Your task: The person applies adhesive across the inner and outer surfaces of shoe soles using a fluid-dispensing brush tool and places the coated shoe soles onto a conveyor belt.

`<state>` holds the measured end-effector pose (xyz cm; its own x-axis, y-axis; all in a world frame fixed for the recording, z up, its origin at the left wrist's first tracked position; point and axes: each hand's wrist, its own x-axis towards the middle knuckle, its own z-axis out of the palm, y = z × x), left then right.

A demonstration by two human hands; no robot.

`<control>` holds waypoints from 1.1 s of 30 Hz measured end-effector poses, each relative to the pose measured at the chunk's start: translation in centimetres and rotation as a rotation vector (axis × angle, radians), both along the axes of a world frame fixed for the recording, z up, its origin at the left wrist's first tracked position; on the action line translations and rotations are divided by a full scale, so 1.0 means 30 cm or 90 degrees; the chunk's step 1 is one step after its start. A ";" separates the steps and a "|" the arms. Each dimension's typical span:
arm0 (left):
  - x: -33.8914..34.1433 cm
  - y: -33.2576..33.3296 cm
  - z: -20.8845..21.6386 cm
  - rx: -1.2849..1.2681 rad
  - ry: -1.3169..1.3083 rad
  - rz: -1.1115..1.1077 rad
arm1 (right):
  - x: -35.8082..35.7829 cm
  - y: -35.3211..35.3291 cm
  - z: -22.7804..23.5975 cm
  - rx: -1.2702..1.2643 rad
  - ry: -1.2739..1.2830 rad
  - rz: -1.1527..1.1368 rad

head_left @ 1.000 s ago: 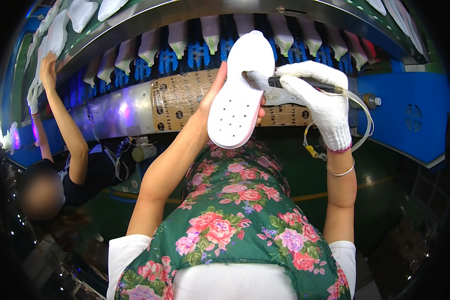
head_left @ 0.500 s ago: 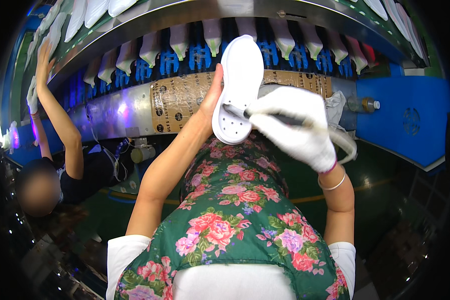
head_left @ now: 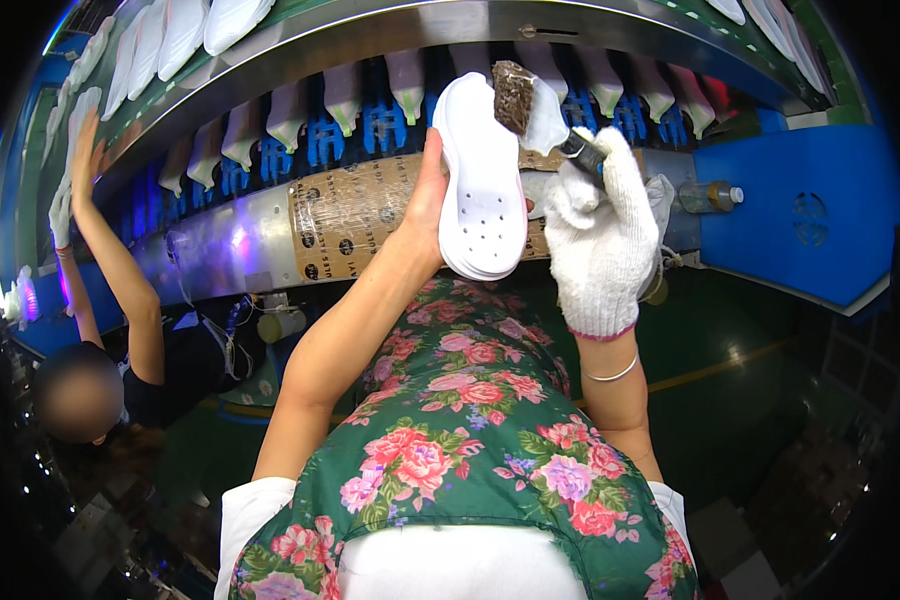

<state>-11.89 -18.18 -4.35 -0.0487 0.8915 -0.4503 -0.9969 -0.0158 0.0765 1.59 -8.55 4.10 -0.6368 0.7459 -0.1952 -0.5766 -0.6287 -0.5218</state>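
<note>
My bare left hand (head_left: 428, 205) is closed around the left side of a white foam shoe (head_left: 483, 180). The shoe's near end has several small holes, and its far end points away from me. In a white knit glove, my right hand (head_left: 602, 225) grips the black handle of a brush (head_left: 515, 97). Dark brown bristles sit on the brush's whitish head, beside the far right edge of the shoe. Whether the bristles touch the shoe, I cannot tell.
Behind the shoe runs a metal machine with a row of pale lasts (head_left: 343, 95) and blue clamps (head_left: 383, 125). Printed cardboard (head_left: 345, 215) covers part of its ledge. A small bottle (head_left: 710, 196) stands at right. Another person's arm (head_left: 120, 255) reaches up on the left toward white soles (head_left: 182, 40).
My right hand has drawn back from the holes at the shoe's near end and turned upright, swinging the brush head up by the far end. The shoe stays in my left hand.
</note>
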 end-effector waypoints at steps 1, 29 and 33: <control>-0.003 0.004 -0.004 0.139 -0.025 -0.005 | 0.002 -0.021 0.012 -0.032 0.006 0.000; 0.093 -0.089 0.008 -0.001 -0.012 -0.092 | 0.076 0.038 -0.079 0.501 -0.296 -0.006; 0.092 -0.091 -0.031 0.142 -0.053 -0.052 | 0.069 0.059 -0.038 0.636 -0.354 0.063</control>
<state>-9.12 -20.92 -5.28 0.0563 0.9690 -0.2408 -0.9983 0.0575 -0.0021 3.66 -6.77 2.95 -0.7121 0.6776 0.1838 -0.0814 0.1804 -0.9802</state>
